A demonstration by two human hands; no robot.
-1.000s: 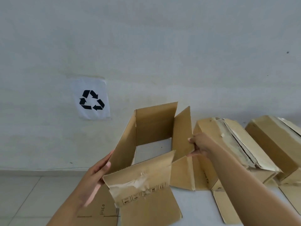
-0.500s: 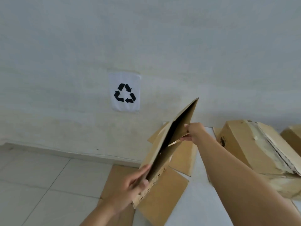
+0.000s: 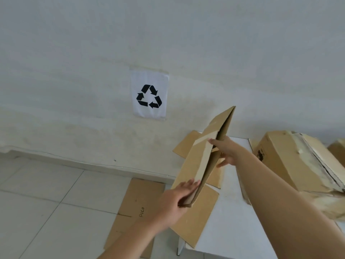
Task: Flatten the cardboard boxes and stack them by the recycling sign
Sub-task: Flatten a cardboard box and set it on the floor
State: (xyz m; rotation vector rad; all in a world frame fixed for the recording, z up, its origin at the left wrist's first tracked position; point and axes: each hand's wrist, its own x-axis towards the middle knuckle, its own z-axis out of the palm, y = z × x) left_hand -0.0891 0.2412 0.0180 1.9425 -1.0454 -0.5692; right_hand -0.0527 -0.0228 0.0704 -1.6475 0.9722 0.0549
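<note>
A brown cardboard box (image 3: 203,157) is pressed nearly flat and held tilted on edge above the corner of a white table (image 3: 229,236). My left hand (image 3: 177,199) grips its near lower end. My right hand (image 3: 224,152) holds its right side near the middle, fingers spread against the panel. Its loose flaps hang over the table. A white paper recycling sign (image 3: 149,95) is stuck on the wall to the upper left. Below it a flattened cardboard sheet (image 3: 134,208) lies on the tiled floor.
An unflattened taped box (image 3: 291,157) lies on the table to the right, with another box's corner (image 3: 337,150) at the frame edge. The table's left edge sits beside the floor cardboard. Pale floor tiles spread to the left, and the wall's baseboard runs behind.
The open box has been collapsed to a nearly flat shape between both hands. The view has swung left, so the sign now sits near the centre.
</note>
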